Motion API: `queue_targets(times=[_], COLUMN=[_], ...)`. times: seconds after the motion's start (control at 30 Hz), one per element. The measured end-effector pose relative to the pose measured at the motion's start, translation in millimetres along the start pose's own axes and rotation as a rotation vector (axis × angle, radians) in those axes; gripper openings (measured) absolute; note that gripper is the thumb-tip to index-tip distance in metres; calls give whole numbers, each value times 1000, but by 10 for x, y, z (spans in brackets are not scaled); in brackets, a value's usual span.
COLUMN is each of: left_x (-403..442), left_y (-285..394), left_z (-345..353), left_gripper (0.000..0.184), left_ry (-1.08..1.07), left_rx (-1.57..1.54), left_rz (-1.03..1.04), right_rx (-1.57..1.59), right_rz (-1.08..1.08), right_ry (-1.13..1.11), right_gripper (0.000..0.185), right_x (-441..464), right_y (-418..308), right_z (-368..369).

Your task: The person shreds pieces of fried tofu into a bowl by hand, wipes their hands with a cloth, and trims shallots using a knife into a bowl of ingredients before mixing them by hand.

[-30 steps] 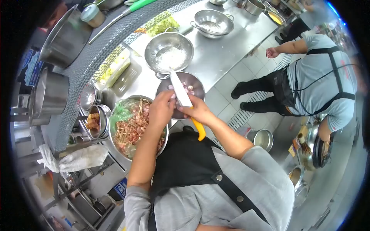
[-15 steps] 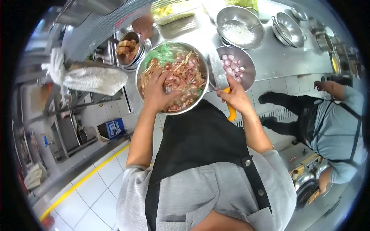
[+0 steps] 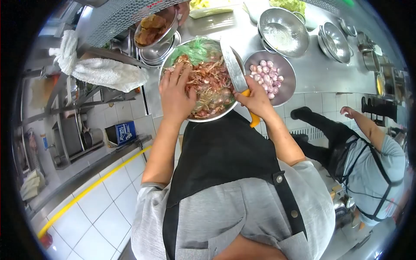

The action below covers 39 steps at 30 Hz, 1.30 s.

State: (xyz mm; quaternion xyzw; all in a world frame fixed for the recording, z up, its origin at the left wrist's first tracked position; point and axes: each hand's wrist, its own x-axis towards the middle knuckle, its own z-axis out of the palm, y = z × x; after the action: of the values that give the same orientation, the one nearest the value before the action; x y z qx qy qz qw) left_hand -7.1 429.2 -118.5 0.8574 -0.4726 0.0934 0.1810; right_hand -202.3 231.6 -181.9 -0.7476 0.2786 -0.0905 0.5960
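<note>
My left hand (image 3: pixel 177 93) lies with fingers spread on the heap of reddish shallot skins (image 3: pixel 212 78) in a large metal bowl (image 3: pixel 200 120). Some green plastic (image 3: pixel 193 51) shows at that bowl's far side. My right hand (image 3: pixel 256 99) is closed around the yellow handle of a wide-bladed knife (image 3: pixel 233 65). Its blade points away from me, over the right part of the skins bowl. Just right of the knife, several peeled shallots (image 3: pixel 268 78) rest in a second metal bowl (image 3: pixel 289 89).
At upper left, another person's hand (image 3: pixel 183 13) holds a bowl of brown food (image 3: pixel 151 30) above stacked bowls. Colanders (image 3: pixel 284 34) stand along the metal counter (image 3: pixel 320 80). A white cloth (image 3: pixel 104 73) hangs at left. To the right, a co-worker (image 3: pixel 368 160) stands by cookware.
The knife has swung left, from beside the shallots to over the skins bowl. My left hand has shifted slightly on the skins. The other person's bowl of brown food has risen.
</note>
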Motion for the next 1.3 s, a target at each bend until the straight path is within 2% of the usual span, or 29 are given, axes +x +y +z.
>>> queue_targets(times=[0.1,0.17,0.2,0.27,0.4,0.47,0.5,0.57,0.6,0.67,0.7,0.77,0.8,0.83,0.9,0.97,1.03,1.07,1.1,1.17,1.2,1.27,1.3], left_x=[32,50,35,-31,-114,-106,-117,-126,-119,-141,-142,-110,-95,-85,-31,22,73,61,91,149,120,32,72], left_y=[86,136,164,226,365,350,318,211,178,145,146,129,87,46,-20,-200,-239,-241,-204,-145,-251,-523,-479], left_z=[-14,-7,36,197,407,455,462,453,431,386,344,261,274,269,235,287,270,246,207,168,320,739,708], left_gripper=[53,53,53,51,53,41,41,39,39,37,37,36,36,36,31,33,32,32,32,34,34,33,33], left_ry=[-23,-165,-167,-381,-316,-292,-289,-360,-363,-402,-406,-256,-159,-160,32,35,-5,-76,-73,-128,-126,-17,-17], left_rx=[-89,-184,-185,-229,-121,-147,-148,-290,-290,-418,-419,-539,-651,-650,-732,-770,-944,-970,-968,-1197,-1196,-903,-905], left_rz=[5,35,39,217,329,378,378,237,243,-92,-91,-229,-197,-197,-147,-134,-188,-282,-286,-442,-443,-353,-350], right_rx=[-18,-11,-9,-17,-27,-66,-68,-89,-86,-161,-161,-192,-191,-190,-189,-175,-129,-83,-84,-95,-95,-106,-113], right_rz=[-38,-33,-31,-15,47,29,27,38,39,-21,-16,13,14,32,47,13,3,-10,-11,-100,-101,-67,-50], right_ry=[36,48,52,53,67,66,66,69,75,90,92,100,101,94,88,18,21,26,21,103,101,76,67], right_gripper=[48,48,48,49,55,57,57,60,60,65,65,69,69,68,67,70,70,70,70,67,67,66,65], right_x=[-3,-26,-34,-30,-64,-94,-92,-83,-88,-132,-146,-143,-158,-178,-174,-162,-116,-76,-36,45,74,126,144], right_y=[7,11,15,15,-94,-160,-165,-171,-201,-275,-289,-328,-372,-429,-509,-541,-514,-496,-477,-441,-431,-421,-457], right_z=[21,24,30,32,20,10,10,20,26,21,22,18,16,10,-24,-39,-15,-5,13,43,51,57,49])
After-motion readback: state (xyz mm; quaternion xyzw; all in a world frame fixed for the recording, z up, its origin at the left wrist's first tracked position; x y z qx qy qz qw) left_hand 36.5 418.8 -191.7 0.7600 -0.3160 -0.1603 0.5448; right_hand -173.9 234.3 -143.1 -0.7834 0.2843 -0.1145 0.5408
